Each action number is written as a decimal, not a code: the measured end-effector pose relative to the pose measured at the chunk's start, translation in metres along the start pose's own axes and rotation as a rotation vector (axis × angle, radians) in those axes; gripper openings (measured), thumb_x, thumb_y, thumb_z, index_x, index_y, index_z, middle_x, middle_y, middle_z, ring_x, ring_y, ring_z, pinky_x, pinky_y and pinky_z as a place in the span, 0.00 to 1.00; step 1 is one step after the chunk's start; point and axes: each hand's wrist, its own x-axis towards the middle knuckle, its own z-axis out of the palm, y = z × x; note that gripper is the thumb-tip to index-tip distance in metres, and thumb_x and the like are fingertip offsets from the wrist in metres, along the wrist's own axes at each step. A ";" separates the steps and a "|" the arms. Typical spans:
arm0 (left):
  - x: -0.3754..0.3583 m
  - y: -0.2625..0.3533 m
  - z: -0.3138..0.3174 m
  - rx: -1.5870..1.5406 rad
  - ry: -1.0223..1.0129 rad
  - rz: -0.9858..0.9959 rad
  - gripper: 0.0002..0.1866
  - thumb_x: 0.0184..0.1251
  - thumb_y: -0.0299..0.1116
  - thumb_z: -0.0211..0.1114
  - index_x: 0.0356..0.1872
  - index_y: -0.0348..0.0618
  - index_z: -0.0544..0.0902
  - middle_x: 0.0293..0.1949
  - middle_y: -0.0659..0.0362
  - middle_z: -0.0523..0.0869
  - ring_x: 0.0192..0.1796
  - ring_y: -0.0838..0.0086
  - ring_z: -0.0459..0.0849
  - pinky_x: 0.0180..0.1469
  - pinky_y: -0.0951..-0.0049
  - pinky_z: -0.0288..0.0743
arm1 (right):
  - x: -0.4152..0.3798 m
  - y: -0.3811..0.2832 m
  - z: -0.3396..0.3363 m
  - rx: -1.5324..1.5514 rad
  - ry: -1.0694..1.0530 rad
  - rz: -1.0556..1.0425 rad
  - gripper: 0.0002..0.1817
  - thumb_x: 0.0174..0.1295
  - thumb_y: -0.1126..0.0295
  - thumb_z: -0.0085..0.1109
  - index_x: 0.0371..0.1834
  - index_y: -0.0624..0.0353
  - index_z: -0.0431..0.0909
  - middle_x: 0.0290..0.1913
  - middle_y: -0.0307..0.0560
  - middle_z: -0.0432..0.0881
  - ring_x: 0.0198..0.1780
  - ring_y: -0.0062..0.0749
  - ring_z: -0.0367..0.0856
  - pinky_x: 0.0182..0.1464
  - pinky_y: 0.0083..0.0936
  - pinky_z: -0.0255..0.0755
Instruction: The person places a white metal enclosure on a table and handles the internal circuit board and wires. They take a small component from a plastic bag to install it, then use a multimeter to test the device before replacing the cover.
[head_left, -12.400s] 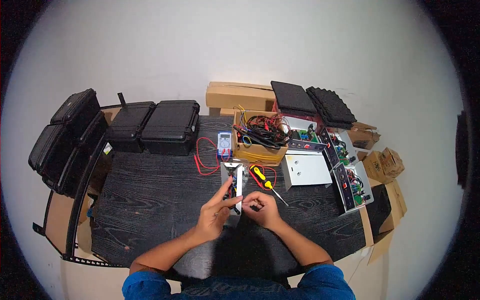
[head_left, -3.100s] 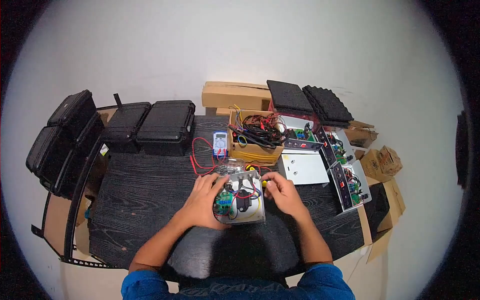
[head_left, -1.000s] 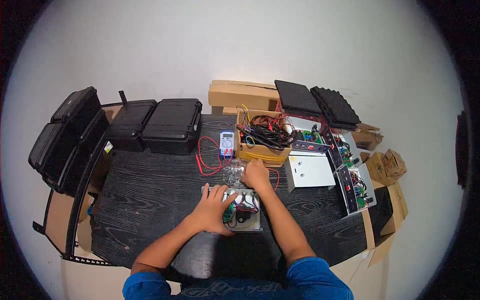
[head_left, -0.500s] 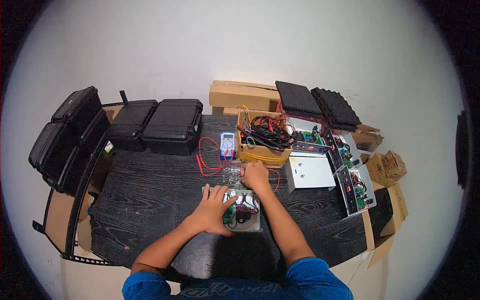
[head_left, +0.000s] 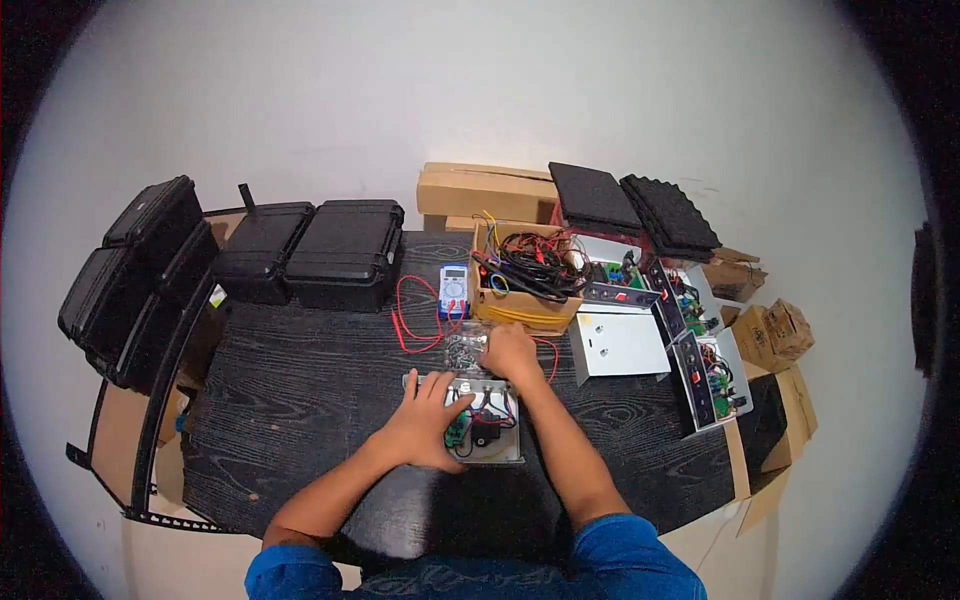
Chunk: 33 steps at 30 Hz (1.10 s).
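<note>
An opened white metal enclosure (head_left: 510, 447) lies on the table in front of me, with a green circuit board (head_left: 457, 430), a black component (head_left: 486, 431) and wires inside. My left hand (head_left: 425, 420) rests across its left side, fingers spread toward the far edge and thumb near the close edge. Just beyond the enclosure is a clear plastic box (head_left: 463, 353) of small metal parts. Over the right part of that box, my right hand (head_left: 511, 352) has its fingers curled down; whatever they pinch is hidden.
A blue-framed multimeter (head_left: 454, 290) with red leads (head_left: 405, 335) lies behind. Next to it a cardboard box (head_left: 530, 318) holds tangled cables. A white metal cover (head_left: 622, 345) and several open electronic units (head_left: 715, 380) stand right. Black hard cases (head_left: 345, 250) line the left.
The view has shifted very slightly. Both hands stay in nearly the same places, the left on the enclosure and the right at the clear box.
</note>
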 end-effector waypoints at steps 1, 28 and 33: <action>0.000 -0.001 0.000 -0.013 0.021 0.009 0.65 0.32 0.69 0.80 0.77 0.44 0.71 0.74 0.35 0.63 0.79 0.38 0.58 0.77 0.22 0.42 | 0.001 0.001 -0.007 0.029 -0.045 0.018 0.12 0.54 0.63 0.69 0.39 0.57 0.91 0.46 0.58 0.90 0.52 0.57 0.87 0.55 0.51 0.82; 0.006 0.026 0.035 -0.993 0.418 -0.079 0.07 0.83 0.30 0.58 0.44 0.38 0.78 0.33 0.60 0.81 0.35 0.79 0.76 0.40 0.72 0.73 | -0.022 -0.006 -0.090 0.360 0.058 -0.253 0.13 0.62 0.60 0.70 0.41 0.59 0.88 0.33 0.51 0.89 0.34 0.41 0.89 0.41 0.37 0.80; 0.007 0.029 0.035 -0.946 0.321 -0.048 0.06 0.82 0.31 0.60 0.45 0.39 0.79 0.33 0.59 0.83 0.37 0.75 0.80 0.43 0.70 0.76 | -0.001 0.023 -0.034 0.162 -0.037 -0.160 0.13 0.62 0.60 0.63 0.43 0.52 0.90 0.42 0.60 0.90 0.47 0.58 0.89 0.53 0.51 0.82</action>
